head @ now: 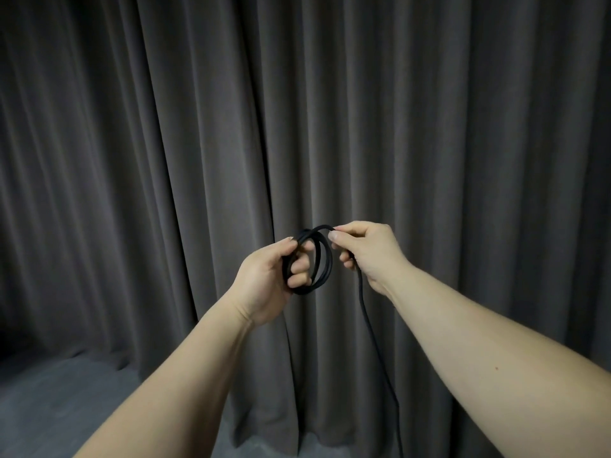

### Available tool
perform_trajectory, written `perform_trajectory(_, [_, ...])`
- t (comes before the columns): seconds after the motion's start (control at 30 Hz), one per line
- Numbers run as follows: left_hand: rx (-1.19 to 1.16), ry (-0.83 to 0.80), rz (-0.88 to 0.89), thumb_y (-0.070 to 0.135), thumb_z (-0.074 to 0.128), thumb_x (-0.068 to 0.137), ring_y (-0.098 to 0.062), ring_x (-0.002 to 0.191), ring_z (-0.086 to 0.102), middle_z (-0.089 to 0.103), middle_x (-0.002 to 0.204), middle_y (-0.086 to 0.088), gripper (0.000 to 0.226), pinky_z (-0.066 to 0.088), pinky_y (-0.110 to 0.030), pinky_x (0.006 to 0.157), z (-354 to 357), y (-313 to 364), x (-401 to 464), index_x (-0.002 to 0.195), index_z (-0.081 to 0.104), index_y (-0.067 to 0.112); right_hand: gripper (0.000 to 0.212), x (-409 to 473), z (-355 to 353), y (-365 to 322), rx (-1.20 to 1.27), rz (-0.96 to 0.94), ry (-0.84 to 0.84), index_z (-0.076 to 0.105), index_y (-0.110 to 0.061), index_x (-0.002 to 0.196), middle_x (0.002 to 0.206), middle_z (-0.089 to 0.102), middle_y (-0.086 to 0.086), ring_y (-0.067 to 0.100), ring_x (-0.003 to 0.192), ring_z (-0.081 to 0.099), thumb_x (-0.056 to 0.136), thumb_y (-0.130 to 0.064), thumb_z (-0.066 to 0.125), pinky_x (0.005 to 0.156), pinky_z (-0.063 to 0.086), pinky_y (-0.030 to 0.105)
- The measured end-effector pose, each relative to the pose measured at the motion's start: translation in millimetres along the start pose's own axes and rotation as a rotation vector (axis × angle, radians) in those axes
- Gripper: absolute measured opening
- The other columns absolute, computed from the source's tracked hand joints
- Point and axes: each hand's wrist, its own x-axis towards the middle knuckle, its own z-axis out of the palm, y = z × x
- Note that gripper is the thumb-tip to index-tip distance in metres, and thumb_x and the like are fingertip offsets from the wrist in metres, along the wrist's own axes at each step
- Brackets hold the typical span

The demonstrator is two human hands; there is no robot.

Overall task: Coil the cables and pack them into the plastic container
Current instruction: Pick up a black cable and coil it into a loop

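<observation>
Cable (pixel 325 259) looped around left fingers (pixel 299 267).

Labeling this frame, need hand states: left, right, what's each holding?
Left hand: closed, grips the coiled loops of the black cable.
Right hand: closed, pinches the same cable's free run, which trails down out of frame.

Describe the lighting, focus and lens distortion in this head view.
Head view: dim, even light, no glare; the black cable has little contrast against the grey curtain. The left hand and right hand look sharp. Wide-angle stretch enlarges the forearms and bows the curtain folds near the edges.
</observation>
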Motion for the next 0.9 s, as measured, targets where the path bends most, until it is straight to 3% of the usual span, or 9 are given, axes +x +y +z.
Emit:
perform_trajectory(0.2, [0.016, -0.017, -0.058, 0.019, 0.036, 0.095, -0.01, 0.047, 0.029, 0.037, 0.058, 0.0, 0.026, 0.018, -0.031, 0.063, -0.6, 2.3, 0.8, 0.086, 0.056, 0.005, 0.007, 6.4, 5.8, -3.8, 0.104, -0.062, 0.054, 0.073, -0.019, 0.082, 0.066, 0.065, 0.0, 0.009, 0.051, 0.047, 0.083, -0.012, 0.071, 0.046, 0.039, 0.02])
perform_trajectory(0.4, [0.022, -0.025, 0.008, 0.03, 0.047, 0.087, -0.008, 0.048, 0.03, 0.036, 0.06, 0.004, 0.023, 0.025, -0.028, 0.063, 3.2, 1.8, 4.7, 0.088, 0.055, 0.009, 0.007, 2.0, 11.2, 11.3, 0.001, -0.009, 0.036, 0.074, -0.016, 0.085, 0.054, 0.059, -0.007, 0.01, 0.049, 0.044, 0.087, -0.014, 0.067, 0.041, 0.035, 0.018])
perform_trajectory(0.53, [-0.021, 0.032, 0.087, 0.019, 0.038, 0.099, -0.009, 0.05, 0.034, 0.038, 0.062, 0.003, 0.022, 0.027, -0.025, 0.061, -0.8, -2.9, 9.6, 0.088, 0.053, 0.008, 0.022, -3.0, 11.1, 24.8, 0.023, 0.0, -0.06, 0.07, -0.012, 0.109, 0.057, 0.059, -0.003, 0.01, 0.047, 0.045, 0.091, -0.007, 0.06, 0.042, 0.037, 0.019])
perform_trajectory(0.67, [-0.251, 0.188, 0.202, 0.014, 0.041, 0.098, -0.009, 0.055, 0.041, 0.042, 0.062, 0.002, 0.018, 0.04, -0.017, 0.058, -8.9, 0.5, 22.8, 0.083, 0.049, 0.011, 0.043, -17.3, 17.6, 44.5, -0.012, 0.059, -0.217, 0.049, -0.012, 0.135, 0.064, 0.059, 0.005, 0.01, 0.042, 0.046, 0.094, 0.002, 0.051, 0.041, 0.04, 0.023])
perform_trajectory(0.73, [-0.283, 0.283, 0.273, 0.011, 0.04, 0.101, -0.008, 0.054, 0.043, 0.043, 0.061, 0.003, 0.022, 0.041, -0.016, 0.057, -15.0, 8.6, 28.3, 0.079, 0.045, 0.014, 0.043, -28.8, 16.4, 55.9, -0.118, 0.097, -0.319, 0.046, -0.015, 0.136, 0.067, 0.059, 0.006, 0.012, 0.042, 0.048, 0.095, -0.001, 0.048, 0.044, 0.043, 0.025])
perform_trajectory(0.8, [-0.222, 0.372, 0.328, 0.011, 0.041, 0.102, -0.008, 0.051, 0.043, 0.043, 0.06, 0.004, 0.027, 0.039, -0.017, 0.057, -21.8, 15.8, 29.8, 0.076, 0.041, 0.017, 0.041, -37.6, 12.1, 62.8, -0.383, 0.07, -0.413, 0.044, -0.021, 0.136, 0.073, 0.061, 0.004, 0.015, 0.05, 0.053, 0.097, -0.007, 0.044, 0.052, 0.047, 0.026])
perform_trajectory(0.9, [0.044, 0.44, 0.332, 0.012, 0.042, 0.102, -0.009, 0.053, 0.045, 0.046, 0.059, 0.006, 0.028, 0.036, -0.023, 0.061, -28.7, 13.9, 27.8, 0.075, 0.04, 0.018, 0.043, -40.3, 10.6, 54.8, -0.97, -0.158, -0.588, 0.038, -0.031, 0.144, 0.114, 0.059, 0.003, 0.023, 0.101, 0.059, 0.102, -0.024, 0.036, 0.086, 0.048, 0.031])
